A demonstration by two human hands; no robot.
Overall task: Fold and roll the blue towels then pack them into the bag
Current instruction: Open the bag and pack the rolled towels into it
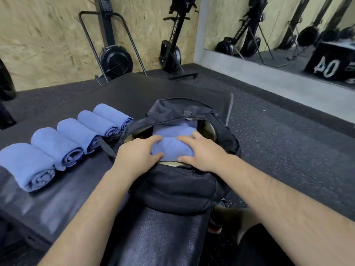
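A black bag [178, 185] lies open on the dark platform [63, 196] in front of me. In its mouth sits a rolled blue towel [172, 147], with more blue cloth [172, 129] behind it deeper in the bag. My left hand [137, 156] grips the left end of that roll, fingers over the top and thumb underneath. My right hand [201, 152] grips the right end the same way. Several other rolled blue towels [57, 144] lie side by side in a row on the platform, left of the bag.
Two black rowing machines [172, 47] stand upright against the wooden wall behind the platform. A wall mirror [288, 25] runs along the right, showing a black box marked 40. Speckled rubber floor [278, 141] lies to the right of the platform.
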